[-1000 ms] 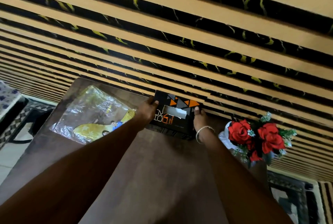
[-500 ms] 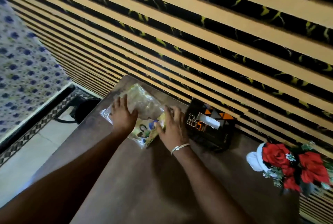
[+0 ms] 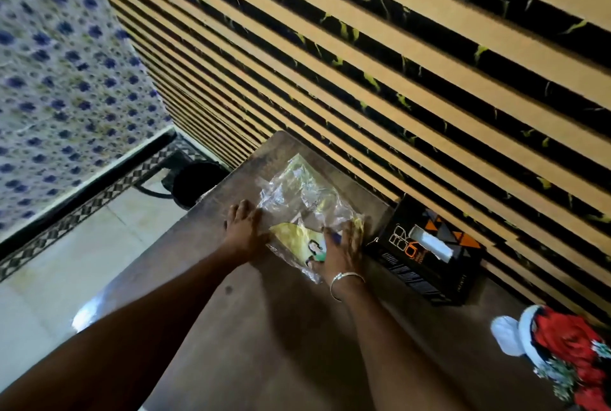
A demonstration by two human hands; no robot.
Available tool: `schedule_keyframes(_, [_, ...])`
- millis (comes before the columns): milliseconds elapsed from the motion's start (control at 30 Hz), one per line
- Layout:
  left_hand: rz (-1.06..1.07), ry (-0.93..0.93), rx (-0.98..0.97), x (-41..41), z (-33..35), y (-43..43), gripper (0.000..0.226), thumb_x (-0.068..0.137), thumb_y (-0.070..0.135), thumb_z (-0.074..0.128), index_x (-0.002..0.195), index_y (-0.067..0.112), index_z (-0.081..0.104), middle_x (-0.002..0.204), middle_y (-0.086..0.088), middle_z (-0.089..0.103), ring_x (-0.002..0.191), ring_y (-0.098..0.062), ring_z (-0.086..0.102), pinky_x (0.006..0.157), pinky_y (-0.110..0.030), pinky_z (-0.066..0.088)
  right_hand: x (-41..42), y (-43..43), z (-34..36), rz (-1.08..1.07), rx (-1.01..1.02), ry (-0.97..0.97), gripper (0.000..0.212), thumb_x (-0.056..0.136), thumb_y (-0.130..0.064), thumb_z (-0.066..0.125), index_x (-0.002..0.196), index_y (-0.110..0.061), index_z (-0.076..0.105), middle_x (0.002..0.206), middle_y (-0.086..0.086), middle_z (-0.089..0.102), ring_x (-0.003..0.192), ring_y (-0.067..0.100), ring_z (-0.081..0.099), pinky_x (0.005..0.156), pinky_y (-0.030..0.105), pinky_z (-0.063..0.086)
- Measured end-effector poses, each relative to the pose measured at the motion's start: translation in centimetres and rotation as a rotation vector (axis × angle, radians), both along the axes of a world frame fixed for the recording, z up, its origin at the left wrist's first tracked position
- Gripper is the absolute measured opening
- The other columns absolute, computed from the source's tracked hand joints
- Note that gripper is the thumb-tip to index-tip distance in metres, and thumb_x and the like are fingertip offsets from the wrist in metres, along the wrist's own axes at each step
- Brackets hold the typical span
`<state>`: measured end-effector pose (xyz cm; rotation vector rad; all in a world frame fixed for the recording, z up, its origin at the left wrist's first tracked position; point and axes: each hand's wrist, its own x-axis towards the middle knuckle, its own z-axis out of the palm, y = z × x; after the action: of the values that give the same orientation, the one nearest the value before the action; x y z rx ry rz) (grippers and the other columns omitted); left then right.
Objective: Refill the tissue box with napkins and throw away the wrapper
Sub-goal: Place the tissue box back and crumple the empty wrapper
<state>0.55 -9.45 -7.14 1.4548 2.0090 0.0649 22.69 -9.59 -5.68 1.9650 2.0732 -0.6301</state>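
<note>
Lying on the brown table (image 3: 271,338) by a striped wall (image 3: 396,79), the wrapper (image 3: 297,202) sits under both hands' spread fingers (image 3: 243,210).

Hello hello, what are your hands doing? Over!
Left hand and right hand flat on crinkly clear plastic wrapper. Black-and-orange tissue box sits right of it, napkin showing. Nothing blocking.

The right hand (image 3: 340,247) covers part of the wrapper (image 3: 299,209). Far to its right, the red flowers (image 3: 568,357) are blurry and cut off by the edge.
</note>
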Motion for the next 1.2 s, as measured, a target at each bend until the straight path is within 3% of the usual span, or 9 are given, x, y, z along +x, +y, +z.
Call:
schedule_keyframes(100, [0.054, 0.043, 0.103, -0.2, 0.0, -0.3, 0.076, 0.080, 0.045, 0.072, 0.145, 0.020, 0.041, 0.156, -0.007, 0.023, 0.142, -0.034, 0.018, 0.114, -0.053, 0.023, -0.5, -0.4, -0.3, -0.065, 0.062, 0.003, 0.085, 0.076, -0.048, 0.074, 0.146, -0.042, 0.028, 0.161, 0.017, -0.019, 0.147, 0.040, -0.019, 0.121, 0.052, 0.013])
schedule_keyframes(167, [0.087, 0.066, 0.104, 0.0, 0.2, -0.1, 0.081, 0.080, 0.041, 0.073, 0.148, 0.021, 0.034, 0.152, -0.009, 0.028, 0.137, -0.036, 0.025, 0.112, -0.053, 0.027, -0.9, -0.4, -0.1, -0.095, 0.029, 0.015, 0.084, 0.076, -0.044, 0.075, 0.146, -0.042, 0.029, 0.160, 0.019, -0.019, 0.147, 0.041, -0.017, 0.122, 0.050, 0.012])
schedule_keyframes(333, [-0.008, 0.093, 0.086, 2.0, 0.7, 1.1, 0.094, 0.087, 0.037, 0.067, 0.157, 0.019, 0.008, 0.142, -0.019, 0.033, 0.126, -0.037, 0.032, 0.110, -0.044, 0.027, -1.2, -0.5, 0.6, -0.091, -0.059, 0.105, 0.080, 0.080, -0.033, 0.075, 0.147, -0.033, 0.031, 0.161, 0.015, 0.007, 0.148, 0.039, 0.005, 0.120, 0.041, 0.014])
schedule_keyframes(600, [-0.207, -0.003, 0.069, 5.0, 0.7, 3.5, 0.091, 0.088, 0.021, 0.062, 0.156, 0.034, 0.002, 0.149, -0.017, 0.027, 0.126, -0.038, 0.031, 0.111, -0.047, 0.033, -1.4, -1.0, 1.1, 0.048, -0.094, 0.194, 0.063, 0.084, -0.013, 0.065, 0.142, -0.024, 0.044, 0.158, 0.007, 0.020, 0.144, 0.032, 0.020, 0.120, 0.037, 0.024])
schedule_keyframes(667, [-0.244, 0.001, 0.035, 5.7, 0.7, 4.0, 0.079, 0.091, 0.022, 0.057, 0.156, 0.031, 0.012, 0.149, -0.016, 0.025, 0.126, -0.039, 0.032, 0.111, -0.047, 0.035, -1.6, -0.9, 1.2, 0.098, -0.111, 0.164, 0.057, 0.089, -0.009, 0.056, 0.144, -0.018, 0.040, 0.159, 0.008, 0.020, 0.145, 0.031, 0.019, 0.120, 0.036, 0.021])
schedule_keyframes(767, [-0.326, 0.054, 0.038, 6.2, 1.0, 4.4, 0.054, 0.090, 0.023, 0.057, 0.143, 0.020, 0.044, 0.141, -0.014, 0.033, 0.123, -0.036, 0.037, 0.107, -0.042, 0.039, -1.7, -0.9, 1.2, 0.083, -0.088, 0.197, 0.059, 0.092, -0.004, 0.048, 0.147, -0.017, 0.031, 0.156, 0.012, 0.028, 0.145, 0.031, 0.025, 0.120, 0.038, 0.026])
schedule_keyframes(933, [-0.360, -0.033, 0.049, 6.6, 1.6, 3.4, 0.036, 0.091, 0.023, 0.059, 0.126, 0.013, 0.062, 0.134, -0.015, 0.046, 0.117, -0.033, 0.050, 0.102, -0.035, 0.043, -2.2, -1.6, 0.8, -0.217, -0.069, 0.338, 0.080, 0.089, -0.003, 0.058, 0.152, -0.025, 0.014, 0.146, 0.018, 0.042, 0.134, 0.032, 0.046, 0.110, 0.044, 0.043])
schedule_keyframes(1033, [-0.347, -0.124, 0.045, 7.1, 2.5, 1.8, 0.039, 0.089, 0.024, 0.065, 0.123, 0.005, 0.064, 0.130, -0.016, 0.055, 0.115, -0.032, 0.057, 0.095, -0.029, 0.041, -2.2, -1.8, 0.7, -0.243, -0.110, 0.290, 0.081, 0.084, -0.001, 0.063, 0.151, -0.023, 0.023, 0.143, 0.015, 0.048, 0.133, 0.031, 0.048, 0.111, 0.041, 0.041])
schedule_keyframes(1200, [-0.314, -0.264, 0.073, 7.4, 3.7, -2.0, 0.026, 0.086, 0.016, 0.068, 0.108, 0.002, 0.072, 0.113, -0.016, 0.068, 0.105, -0.029, 0.064, 0.077, -0.021, 0.041, -2.0, -3.3, 0.8, -0.289, -0.072, 0.316, 0.058, 0.079, 0.001, 0.062, 0.131, -0.023, 0.055, 0.125, 0.010, 0.063, 0.118, 0.027, 0.061, 0.102, 0.035, 0.049])
